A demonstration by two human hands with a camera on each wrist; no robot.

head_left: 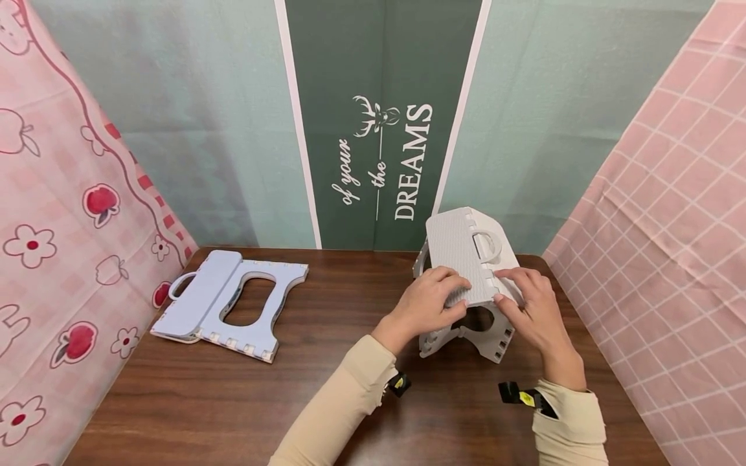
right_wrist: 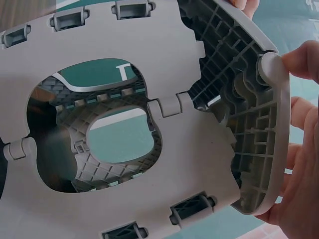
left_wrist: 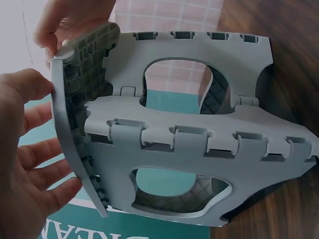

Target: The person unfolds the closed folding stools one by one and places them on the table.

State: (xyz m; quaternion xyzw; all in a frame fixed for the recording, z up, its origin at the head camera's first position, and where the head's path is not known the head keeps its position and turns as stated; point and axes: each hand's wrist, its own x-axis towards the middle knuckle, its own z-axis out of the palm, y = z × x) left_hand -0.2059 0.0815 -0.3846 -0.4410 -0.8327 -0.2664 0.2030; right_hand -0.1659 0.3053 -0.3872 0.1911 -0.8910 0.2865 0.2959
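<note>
A light grey folding step stool (head_left: 457, 255) stands on the right of the table, its two-part top bent along the middle hinge. My left hand (head_left: 428, 301) lies on the ribbed left top panel, thumb near the front edge. On the other panel rests my right hand (head_left: 533, 307), its thumb and a fingertip close to the hinge. The left wrist view shows the stool's hinged legs (left_wrist: 184, 129) partly folded inward, with left fingers (left_wrist: 42, 154) touching the top's outer face. In the right wrist view the ribbed underside (right_wrist: 254, 134) shows, with right fingers (right_wrist: 299, 109) beyond the panel edge.
A pale blue folding stool (head_left: 204, 291) lies folded out flat at the left of the brown wooden table (head_left: 350, 388). Patterned pink cloths (head_left: 658, 226) hang at both sides, and a green cloth (head_left: 379, 52) with lettering hangs behind.
</note>
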